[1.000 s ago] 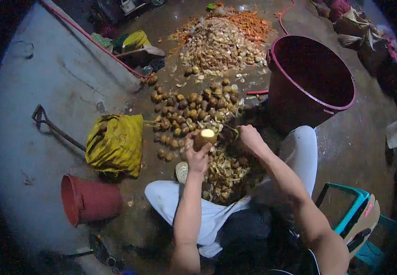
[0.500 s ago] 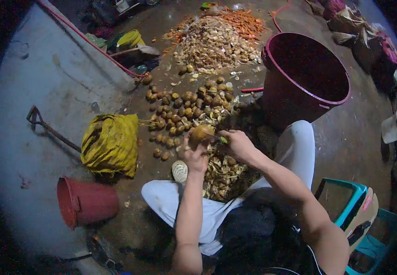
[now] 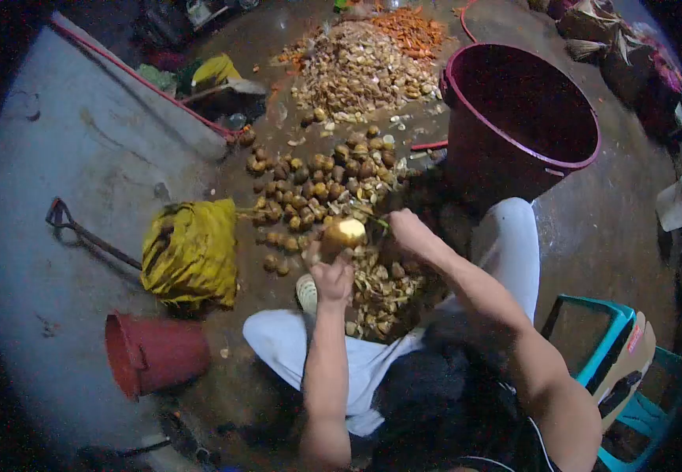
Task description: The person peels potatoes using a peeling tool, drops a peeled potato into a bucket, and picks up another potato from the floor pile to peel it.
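My left hand (image 3: 331, 277) is closed around a round brown root vegetable (image 3: 344, 234), holding it up over the floor. A pale yellow cut patch shows on its top. Just right of it, my right hand (image 3: 412, 230) grips a thin knife (image 3: 374, 218) with some green on it; blur hides its exact shape. The blade side points toward the vegetable, apart from the cut patch. Below my hands, between my legs, lies a heap of peelings (image 3: 384, 303). Beyond them spreads a pile of unpeeled brown roots (image 3: 309, 189).
A large maroon tub (image 3: 486, 149) stands at front right. Farther off lie pale peeled pieces (image 3: 364, 71) and orange pieces (image 3: 412, 35). At left are a yellow sack (image 3: 191, 252), a red bucket (image 3: 169, 354) and a long-handled tool (image 3: 93, 228). A teal stool (image 3: 604, 338) stands right.
The right hand has moved slightly right and up, away from the root vegetable, with the knife. The vegetable has turned, and a pale cut patch now shows on top.
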